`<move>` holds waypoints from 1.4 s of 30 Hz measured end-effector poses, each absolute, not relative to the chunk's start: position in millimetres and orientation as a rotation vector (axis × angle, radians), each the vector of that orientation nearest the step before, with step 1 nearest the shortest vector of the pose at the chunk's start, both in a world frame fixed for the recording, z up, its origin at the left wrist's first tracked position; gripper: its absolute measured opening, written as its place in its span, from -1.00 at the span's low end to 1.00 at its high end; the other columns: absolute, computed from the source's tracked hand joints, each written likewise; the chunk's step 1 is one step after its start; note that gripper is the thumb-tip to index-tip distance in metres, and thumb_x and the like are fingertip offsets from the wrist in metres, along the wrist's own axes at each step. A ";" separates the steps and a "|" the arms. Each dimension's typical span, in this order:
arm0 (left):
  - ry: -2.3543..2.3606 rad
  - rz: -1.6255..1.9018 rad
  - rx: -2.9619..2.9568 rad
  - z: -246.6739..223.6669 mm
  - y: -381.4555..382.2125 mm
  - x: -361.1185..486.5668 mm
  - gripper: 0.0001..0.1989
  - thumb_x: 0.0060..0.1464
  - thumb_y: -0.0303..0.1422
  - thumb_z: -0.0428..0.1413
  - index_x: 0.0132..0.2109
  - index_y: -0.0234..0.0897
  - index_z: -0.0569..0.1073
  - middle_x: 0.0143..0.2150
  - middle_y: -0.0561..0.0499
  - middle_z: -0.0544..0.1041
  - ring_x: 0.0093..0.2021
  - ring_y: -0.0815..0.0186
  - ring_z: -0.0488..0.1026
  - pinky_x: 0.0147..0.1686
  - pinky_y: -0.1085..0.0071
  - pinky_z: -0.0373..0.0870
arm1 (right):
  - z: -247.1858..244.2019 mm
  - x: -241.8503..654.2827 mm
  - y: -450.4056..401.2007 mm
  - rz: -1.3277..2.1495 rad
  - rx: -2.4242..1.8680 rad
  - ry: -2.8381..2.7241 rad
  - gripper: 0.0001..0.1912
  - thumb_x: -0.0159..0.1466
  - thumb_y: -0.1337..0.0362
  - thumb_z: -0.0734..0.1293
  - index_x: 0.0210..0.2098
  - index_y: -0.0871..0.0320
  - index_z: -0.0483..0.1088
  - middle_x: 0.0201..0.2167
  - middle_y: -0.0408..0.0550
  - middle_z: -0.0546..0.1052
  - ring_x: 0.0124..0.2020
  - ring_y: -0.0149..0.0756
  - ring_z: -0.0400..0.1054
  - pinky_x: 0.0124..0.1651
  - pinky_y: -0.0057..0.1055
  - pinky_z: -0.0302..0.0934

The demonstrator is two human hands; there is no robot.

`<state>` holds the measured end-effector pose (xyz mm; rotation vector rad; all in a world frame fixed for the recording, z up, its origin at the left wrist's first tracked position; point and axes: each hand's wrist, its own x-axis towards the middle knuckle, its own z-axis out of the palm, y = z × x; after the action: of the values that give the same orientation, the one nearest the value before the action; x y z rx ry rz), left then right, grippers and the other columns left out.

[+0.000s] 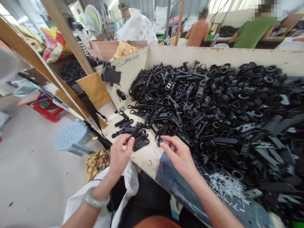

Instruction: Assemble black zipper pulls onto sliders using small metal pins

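Note:
My left hand (122,152) is closed on a black plastic part (136,130), which slants up over a small group of similar black parts (142,145) on the pale tabletop. To the right, my right hand (177,151) pinches a small dark piece (161,140) between thumb and fingers, at the near edge of the big heap. That heap of black plastic parts (190,91) spreads over the table behind and to the right of my hands. The two hands are apart.
A pile of small silvery pins (228,186) lies near the table's front right. Wooden boards (218,57) wall the table's back. Keys (121,94) hang at the left partition. A blue stool (72,136) stands at left. Two people (255,31) sit beyond.

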<state>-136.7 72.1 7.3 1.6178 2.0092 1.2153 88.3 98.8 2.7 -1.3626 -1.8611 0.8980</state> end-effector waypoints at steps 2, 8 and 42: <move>2.207 1.135 1.816 7.7 92.4 -159.9 -0.73 0.24 -0.20 0.06 -0.19 -0.28 0.57 -0.13 -0.12 0.57 -0.07 0.11 0.46 0.00 0.19 0.37 | 8.8 80.4 119.5 0.713 -1.479 -2.173 -0.71 0.44 0.22 0.24 0.05 0.08 0.53 -0.22 -0.03 0.58 -0.28 -0.28 0.45 -0.17 -0.38 0.31; 2.530 0.842 2.001 -5.4 116.2 -171.3 -0.67 0.26 -0.19 0.05 -0.07 -0.27 0.63 -0.03 -0.22 0.56 0.06 -0.09 0.38 0.08 -0.05 0.25 | 11.8 53.8 150.0 0.596 -1.619 -2.365 -0.88 0.35 0.33 0.34 -0.22 0.19 0.55 -0.18 0.12 0.60 -0.20 -0.12 0.55 -0.13 -0.27 0.33; 0.928 0.697 0.476 16.4 58.0 10.1 -0.69 0.29 -0.41 0.03 0.13 -0.39 0.40 -0.29 -0.09 0.54 -0.43 0.40 0.42 -0.44 0.50 0.29 | -2.8 228.7 94.2 -0.183 -1.980 -1.905 -0.78 0.40 0.19 0.29 -0.17 0.06 0.60 -0.18 -0.09 0.49 -0.53 -0.48 0.21 -0.53 -0.47 -0.11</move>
<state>10.1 58.0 16.4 0.4759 0.9276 0.6972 228.7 94.2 -2.8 -1.9798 -1.9052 -0.1829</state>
